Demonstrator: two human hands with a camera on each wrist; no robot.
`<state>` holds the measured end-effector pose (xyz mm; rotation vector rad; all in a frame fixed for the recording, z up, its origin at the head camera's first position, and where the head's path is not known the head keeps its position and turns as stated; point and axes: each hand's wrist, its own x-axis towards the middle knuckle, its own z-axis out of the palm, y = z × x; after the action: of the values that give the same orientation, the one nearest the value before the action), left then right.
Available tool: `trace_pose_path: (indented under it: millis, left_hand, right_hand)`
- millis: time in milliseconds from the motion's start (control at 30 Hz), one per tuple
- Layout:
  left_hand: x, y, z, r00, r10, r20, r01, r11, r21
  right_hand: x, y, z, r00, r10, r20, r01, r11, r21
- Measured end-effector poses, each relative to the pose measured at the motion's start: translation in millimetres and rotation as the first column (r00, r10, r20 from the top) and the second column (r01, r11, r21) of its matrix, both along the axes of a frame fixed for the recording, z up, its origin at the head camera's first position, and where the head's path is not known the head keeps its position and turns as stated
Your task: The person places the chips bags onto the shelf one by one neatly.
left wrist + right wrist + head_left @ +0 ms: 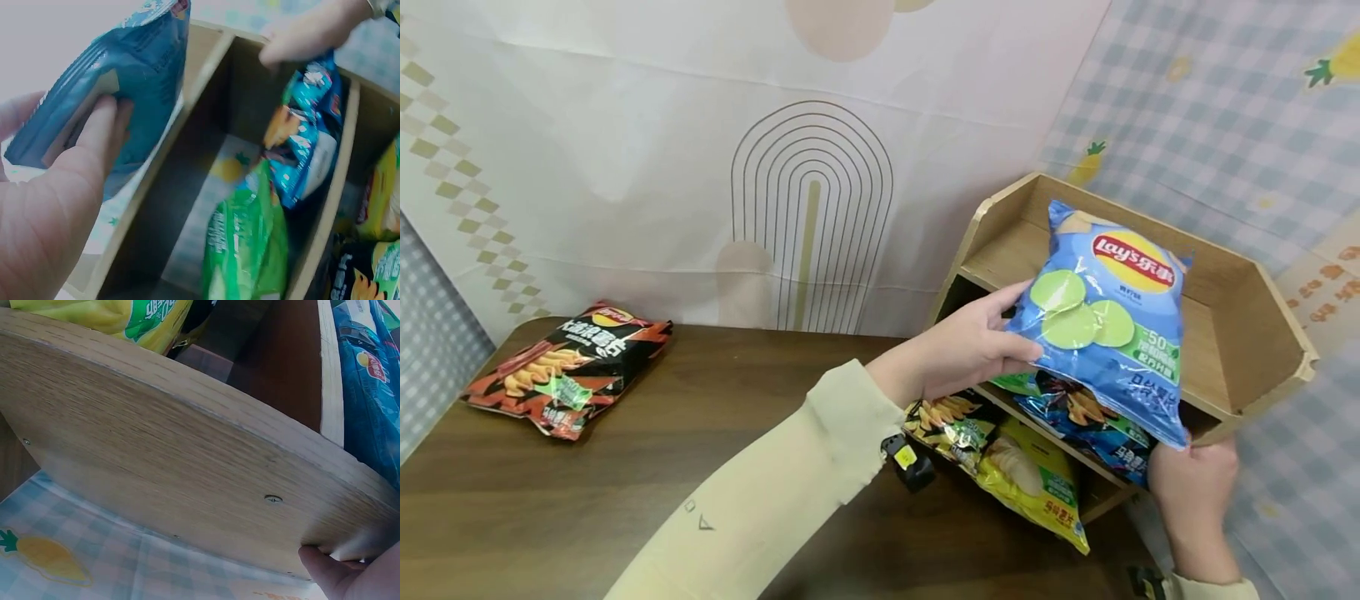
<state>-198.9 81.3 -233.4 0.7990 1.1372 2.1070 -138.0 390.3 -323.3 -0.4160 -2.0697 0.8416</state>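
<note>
My left hand (pixel 966 346) holds a blue Lay's chip bag (pixel 1108 312) by its left side, thumb on the front, in front of the top tier of a small wooden shelf (pixel 1213 333). The left wrist view shows the fingers against the back of the bag. My right hand (pixel 1195 492) grips the shelf's right side panel (pixel 169 456), with the thumb (pixel 325 569) on its outer face. Beside that hand, a dark blue chip bag (pixel 306 131) stands in the middle tier next to a green chip bag (pixel 244 244).
The lower tier holds a yellow chip bag (pixel 1030 479) and a black chip bag (pixel 951 425). A black and orange chip bag (pixel 572 367) lies at the far left of the brown table (pixel 737 400). Patterned cloth (pixel 647 167) hangs behind the table and shelf.
</note>
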Motion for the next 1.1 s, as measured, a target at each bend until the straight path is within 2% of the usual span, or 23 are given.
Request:
trace_pose_path:
  millis: [100,167,233,300,400,700,867,1000,1100]
  left_hand:
    - [-4.3,6.8,-6.7,0.995,0.094,-0.04,-0.097,0.993,-0.064]
    - [-5.9,10.1,-11.3,0.983,0.163,-0.079,-0.17,0.98,-0.101]
    - [-5.7,11.8,-15.1,0.977,0.188,-0.096,-0.197,0.976,-0.095]
    - [-4.7,12.7,-17.6,0.977,0.191,-0.099,-0.198,0.978,-0.067]
    - [-2.1,12.4,-19.1,0.983,0.173,-0.066,-0.174,0.985,-0.006]
    - [-1.3,9.7,-21.2,0.978,0.21,-0.022,-0.206,0.972,0.117]
    - [-1.8,8.0,-21.1,0.978,0.208,-0.015,-0.204,0.97,0.132]
    - [-1.9,10.7,-20.9,0.968,0.251,-0.021,-0.246,0.961,0.125]
    - [-3.1,16.8,-21.1,0.949,0.312,-0.051,-0.303,0.943,0.137]
  right_hand:
    - [0.6,-0.6,0.3,1.0,-0.003,0.002,0.003,1.0,-0.016]
    - [0.1,-1.3,0.8,1.0,-0.011,0.007,0.011,0.999,-0.033]
    - [0.2,-1.0,0.0,1.0,-0.012,0.009,0.012,0.999,-0.037]
    - [0.3,-1.0,-0.2,1.0,-0.011,0.009,0.011,0.999,-0.04]
    - [0.5,-1.1,0.3,1.0,-0.011,0.013,0.012,0.999,-0.038]
    - [3.1,-1.0,0.2,1.0,-0.014,0.025,0.015,0.999,-0.049]
    - [3.5,0.0,0.2,1.0,-0.008,0.012,0.008,0.999,-0.051]
    - [3.4,-0.2,0.2,1.0,-0.011,0.015,0.012,0.999,-0.049]
    - [3.0,-1.1,-0.7,1.0,-0.012,0.018,0.012,0.999,-0.045]
